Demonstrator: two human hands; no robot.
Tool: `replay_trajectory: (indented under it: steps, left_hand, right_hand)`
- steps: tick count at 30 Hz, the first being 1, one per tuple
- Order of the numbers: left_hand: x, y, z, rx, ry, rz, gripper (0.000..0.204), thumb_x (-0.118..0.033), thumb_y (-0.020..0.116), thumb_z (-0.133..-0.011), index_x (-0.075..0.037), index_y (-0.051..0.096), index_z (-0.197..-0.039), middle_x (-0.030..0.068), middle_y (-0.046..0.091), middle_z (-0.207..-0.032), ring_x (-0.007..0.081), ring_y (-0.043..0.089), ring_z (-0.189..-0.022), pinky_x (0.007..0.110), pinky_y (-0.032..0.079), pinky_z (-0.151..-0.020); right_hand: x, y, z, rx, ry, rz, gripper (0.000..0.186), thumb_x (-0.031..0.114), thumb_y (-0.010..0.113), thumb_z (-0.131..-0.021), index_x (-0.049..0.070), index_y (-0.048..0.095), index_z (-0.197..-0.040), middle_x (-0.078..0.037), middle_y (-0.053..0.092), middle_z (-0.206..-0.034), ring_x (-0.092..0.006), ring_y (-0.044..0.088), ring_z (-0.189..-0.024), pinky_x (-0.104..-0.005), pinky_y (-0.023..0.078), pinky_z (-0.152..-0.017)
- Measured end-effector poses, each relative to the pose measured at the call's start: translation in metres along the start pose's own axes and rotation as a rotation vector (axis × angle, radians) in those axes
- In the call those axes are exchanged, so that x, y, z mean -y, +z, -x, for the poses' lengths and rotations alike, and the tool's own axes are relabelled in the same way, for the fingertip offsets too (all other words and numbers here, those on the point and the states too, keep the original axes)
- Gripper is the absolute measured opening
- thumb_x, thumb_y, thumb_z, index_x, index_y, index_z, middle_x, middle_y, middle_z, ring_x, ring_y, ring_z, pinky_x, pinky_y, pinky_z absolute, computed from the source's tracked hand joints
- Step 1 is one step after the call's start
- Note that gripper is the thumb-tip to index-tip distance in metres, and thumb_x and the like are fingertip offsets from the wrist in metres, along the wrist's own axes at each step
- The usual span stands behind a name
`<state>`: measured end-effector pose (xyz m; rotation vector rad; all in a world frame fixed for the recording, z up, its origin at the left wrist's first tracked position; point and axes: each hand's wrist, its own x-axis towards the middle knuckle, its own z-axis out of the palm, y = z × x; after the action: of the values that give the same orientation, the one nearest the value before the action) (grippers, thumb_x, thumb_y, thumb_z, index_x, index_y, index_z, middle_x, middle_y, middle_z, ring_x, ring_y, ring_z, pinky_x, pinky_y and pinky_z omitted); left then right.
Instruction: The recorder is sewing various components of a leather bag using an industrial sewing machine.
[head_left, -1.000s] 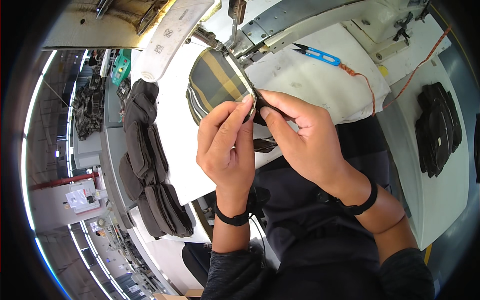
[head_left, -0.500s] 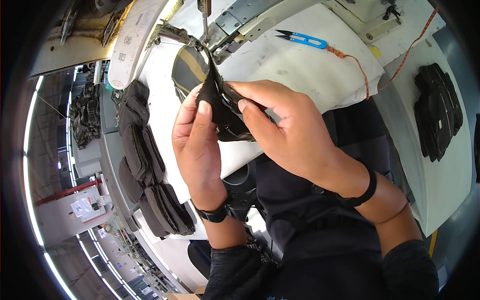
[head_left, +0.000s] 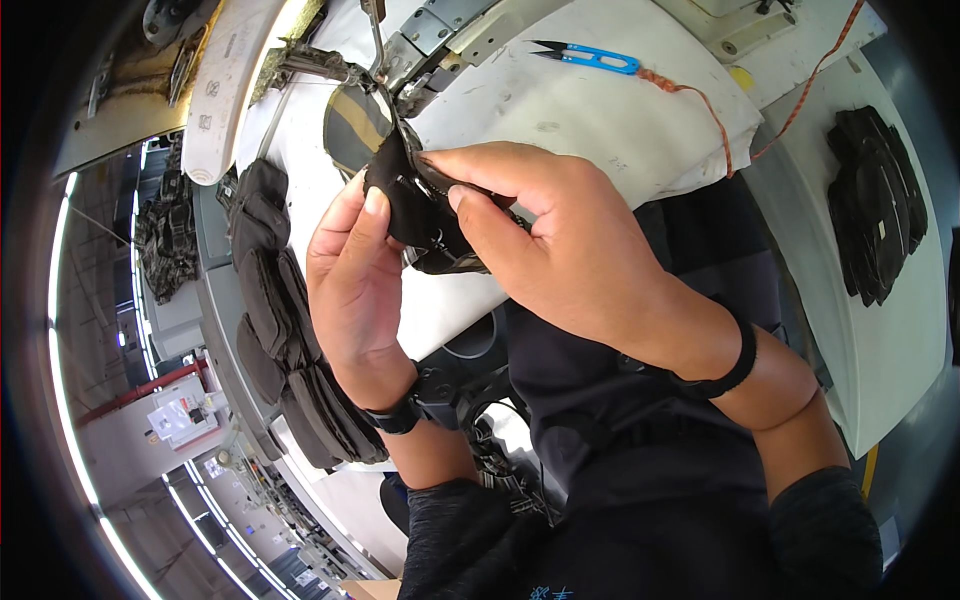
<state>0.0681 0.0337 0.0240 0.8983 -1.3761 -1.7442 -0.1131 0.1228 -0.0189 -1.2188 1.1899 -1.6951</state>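
A black fabric piece (head_left: 437, 222) with a grey and tan striped part (head_left: 357, 127) is stretched between my hands, its far end at the sewing machine's needle area (head_left: 385, 85). My left hand (head_left: 357, 250) pinches the left edge of the black fabric between thumb and fingers. On the right edge, my right hand (head_left: 545, 215) grips the fabric with its thumb on top and the index finger along the fold. Shiny bits show inside the fold; I cannot make out what they are. The fabric's underside is hidden.
Blue thread snips (head_left: 590, 57) on an orange cord lie on the white work surface (head_left: 560, 120), beyond my right hand. Stacked dark padded pieces (head_left: 300, 330) line the left side. More black pieces (head_left: 877, 205) lie on the right-hand table (head_left: 850, 370).
Both hands and the fabric sit slightly further left in the picture, as do the machine and snips. My left hand has moved a little away from the right, spreading the fabric.
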Motion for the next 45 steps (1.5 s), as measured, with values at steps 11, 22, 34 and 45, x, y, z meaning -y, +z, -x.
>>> replay_trajectory:
  steps: [11,22,34,45]
  left_hand:
    - [0.002,0.019,0.008,-0.103,0.08,-0.137,0.032,-0.008,0.065,-0.106,0.006,0.068,-0.135,0.0076,0.076,-0.117,0.01,0.068,-0.1,0.025,0.053,-0.091]
    - [0.02,0.06,0.021,-0.329,0.801,-1.108,0.03,0.008,0.078,-0.091,-0.002,0.08,-0.119,0.0091,0.071,-0.101,0.0145,0.065,-0.082,0.028,0.053,-0.07]
    - [0.013,0.068,0.015,-0.345,0.955,-1.29,0.034,0.006,0.084,-0.078,-0.001,0.08,-0.11,0.0099,0.07,-0.097,0.0245,0.066,-0.078,0.034,0.052,-0.067]
    - [0.006,0.056,-0.015,-0.381,0.886,-1.253,0.025,0.002,0.081,-0.084,-0.003,0.078,-0.109,0.0086,0.07,-0.097,0.0265,0.067,-0.084,0.036,0.053,-0.072]
  right_hand:
    - [0.009,-0.003,0.002,0.02,0.056,-0.016,0.031,0.002,0.059,-0.103,-0.005,0.07,-0.132,-0.009,0.078,-0.112,-0.0099,0.068,-0.097,-0.0275,0.055,-0.089]
    - [0.015,-0.002,0.002,0.003,0.149,-0.138,0.031,0.008,0.059,-0.104,-0.003,0.069,-0.13,-0.007,0.066,-0.079,-0.0065,0.049,-0.065,-0.0261,0.044,-0.057]
    - [0.008,-0.002,-0.001,0.027,0.224,-0.438,0.032,-0.002,0.055,-0.107,-0.007,0.066,-0.136,-0.004,0.074,-0.113,-0.0031,0.062,-0.097,-0.02,0.052,-0.083]
    - [-0.004,0.008,-0.029,-0.017,0.207,-0.472,0.034,-0.001,0.056,-0.107,-0.01,0.062,-0.139,-0.008,0.073,-0.121,-0.007,0.065,-0.107,-0.0237,0.054,-0.092]
